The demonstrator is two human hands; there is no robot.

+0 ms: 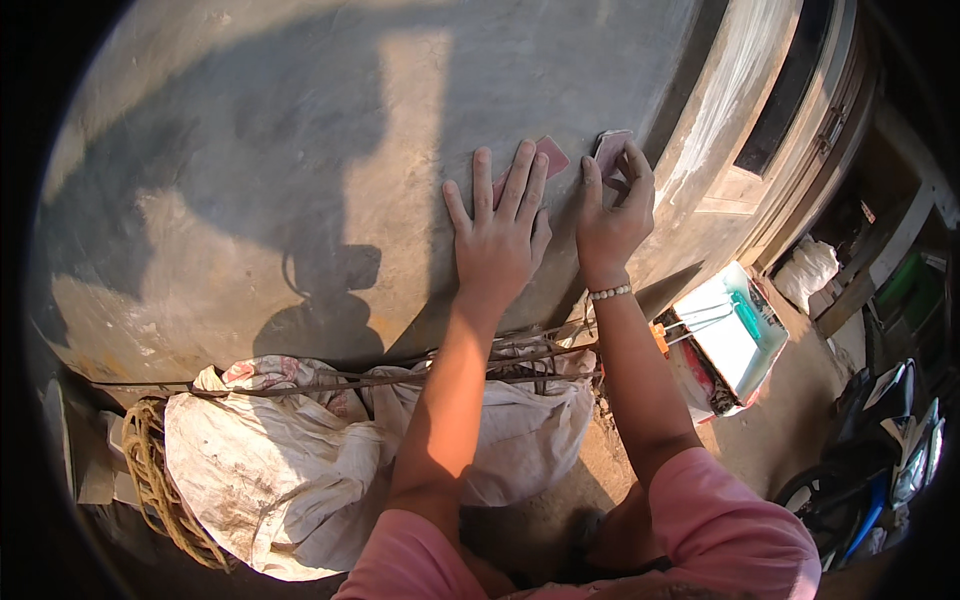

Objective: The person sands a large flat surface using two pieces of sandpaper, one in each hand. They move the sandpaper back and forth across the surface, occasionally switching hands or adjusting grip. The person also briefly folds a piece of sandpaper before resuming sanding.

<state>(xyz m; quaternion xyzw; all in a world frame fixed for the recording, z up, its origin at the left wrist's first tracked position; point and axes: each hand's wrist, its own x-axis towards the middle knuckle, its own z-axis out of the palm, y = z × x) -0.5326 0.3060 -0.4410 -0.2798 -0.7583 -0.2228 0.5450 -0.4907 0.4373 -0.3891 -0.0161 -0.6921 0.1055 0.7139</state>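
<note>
My left hand (pixel 500 230) lies with its fingers spread over a grey plastered wall (pixel 540 60). Beneath those fingers is a reddish, sandpaper-like sheet (pixel 552 157); one corner sticks out past the fingertips, while most of it is covered. To the right, my right hand (pixel 617 215) has its thumb and fingers curled round a small folded reddish sheet (pixel 608 150) with a pale edge, held against or close to the wall. The two sheets are apart. A beaded bracelet (pixel 610 292) circles my right wrist.
White sacks (pixel 270 460) lie along the wall's foot, with long thin rods (pixel 400 378) across them and a coiled rope (pixel 150 480) at left. A square container (pixel 730 340) holding tools stands at right, near a wooden door frame (pixel 740 110). A motorcycle (pixel 880 450) is parked lower right.
</note>
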